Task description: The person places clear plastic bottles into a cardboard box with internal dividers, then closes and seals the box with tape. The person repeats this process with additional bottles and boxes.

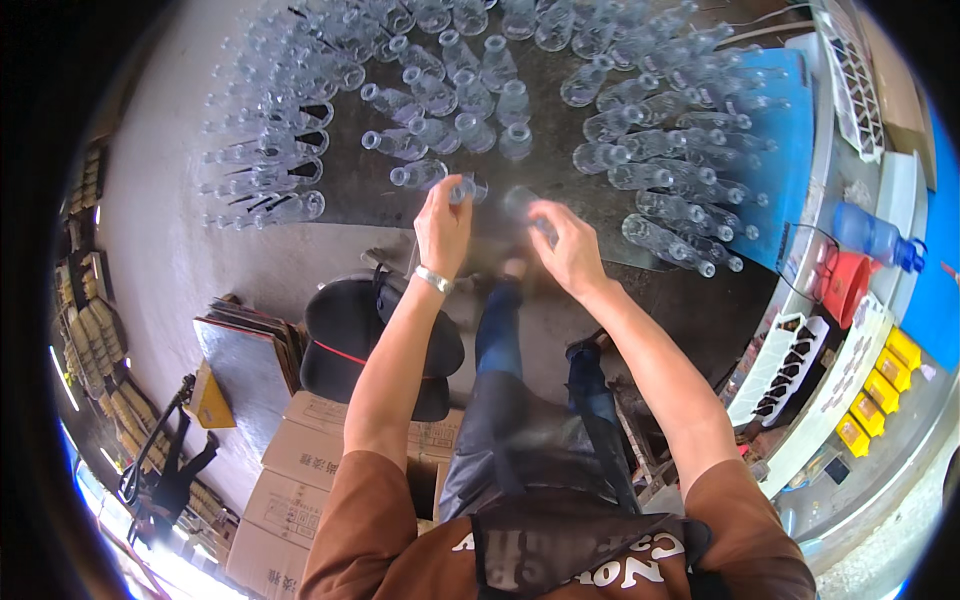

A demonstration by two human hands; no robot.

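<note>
Clear bottles flank a passable bare lane.

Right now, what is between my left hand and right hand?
In the head view: a clear bottle at the left hand, a blurred clear bottle at the right hand, with bare dark surface between them.

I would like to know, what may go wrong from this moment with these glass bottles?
1. The left hand holds a clear bottle close to a standing bottle; they might knock together and chip.
2. The right hand seems to grip a blurred glass object; it might slip or strike the left one.
3. The right-side bottles stand close together, so one tipping could perhaps topple others.
</note>
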